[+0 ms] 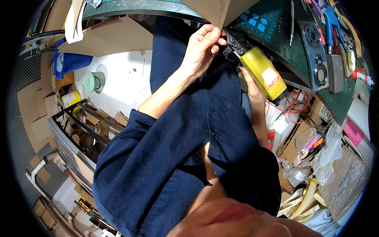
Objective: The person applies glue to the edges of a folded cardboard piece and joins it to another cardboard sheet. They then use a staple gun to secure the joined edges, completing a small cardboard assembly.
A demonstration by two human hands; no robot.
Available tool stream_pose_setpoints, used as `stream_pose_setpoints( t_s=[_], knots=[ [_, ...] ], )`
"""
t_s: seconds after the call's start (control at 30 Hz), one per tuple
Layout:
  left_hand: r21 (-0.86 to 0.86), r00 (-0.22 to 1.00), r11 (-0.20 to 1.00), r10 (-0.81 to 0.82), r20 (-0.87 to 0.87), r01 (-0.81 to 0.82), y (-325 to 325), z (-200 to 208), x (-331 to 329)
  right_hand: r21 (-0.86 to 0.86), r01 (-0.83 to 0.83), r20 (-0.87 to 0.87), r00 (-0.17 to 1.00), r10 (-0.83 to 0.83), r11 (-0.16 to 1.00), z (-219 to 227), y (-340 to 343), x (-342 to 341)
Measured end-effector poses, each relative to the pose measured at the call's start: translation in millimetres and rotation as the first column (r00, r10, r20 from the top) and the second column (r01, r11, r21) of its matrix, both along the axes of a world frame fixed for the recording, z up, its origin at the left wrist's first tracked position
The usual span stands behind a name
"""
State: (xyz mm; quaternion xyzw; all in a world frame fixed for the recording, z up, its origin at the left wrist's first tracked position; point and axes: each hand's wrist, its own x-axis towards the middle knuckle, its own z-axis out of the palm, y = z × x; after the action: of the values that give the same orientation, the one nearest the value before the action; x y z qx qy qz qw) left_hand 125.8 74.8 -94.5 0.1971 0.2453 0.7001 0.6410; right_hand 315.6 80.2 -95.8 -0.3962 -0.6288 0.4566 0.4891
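My left hand (201,49) is closed at the lower corner of a folded brown cardboard piece (217,10), thumb and forefinger pinched together there. Its other fingertips lie right beside the black end of a yellow-and-black power tool (262,67). My right hand (254,87) wraps the tool from below, with most of its fingers hidden behind the yellow body. The tool is tilted, its black end up against the cardboard corner and its other end low to the right. Its exact kind I cannot make out.
A dark green workbench (284,55) curves along the top right. On it are a cutting mat (260,19), a blue glue gun (331,19) and a grey device with round dials (314,51). A large cardboard sheet (114,39), a blue bin (73,63) and a green bucket (94,81) stand left.
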Motion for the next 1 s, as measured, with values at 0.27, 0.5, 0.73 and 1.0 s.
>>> stream_pose_setpoints(
  t_s=[0.27, 0.5, 0.73, 1.0],
  knots=[
    [0.009, 1.000, 1.000, 0.005, -0.012, -0.005, 0.1, -1.8, -0.4, 0.032, 0.014, -0.003, 1.000, -0.013, 0.999, 5.3, 0.4, -1.7],
    [0.010, 1.000, 1.000, 0.014, -0.006, -0.014, 0.2, -0.9, 0.8, 0.045, 0.029, 0.016, 0.999, -0.030, 0.999, 9.5, 0.2, -3.1],
    [0.004, 0.999, 1.000, 0.022, -0.026, -0.022, -0.2, -2.2, -0.6, -0.036, 0.011, -0.027, 1.000, -0.012, 0.999, -1.3, 0.3, -2.7],
    [0.324, 0.448, 0.924, 0.382, -0.808, -0.204, -11.5, 22.3, -33.9, -0.032, 0.030, 0.038, 0.999, -0.029, 0.999, 12.4, -7.0, 11.6]
  ],
)
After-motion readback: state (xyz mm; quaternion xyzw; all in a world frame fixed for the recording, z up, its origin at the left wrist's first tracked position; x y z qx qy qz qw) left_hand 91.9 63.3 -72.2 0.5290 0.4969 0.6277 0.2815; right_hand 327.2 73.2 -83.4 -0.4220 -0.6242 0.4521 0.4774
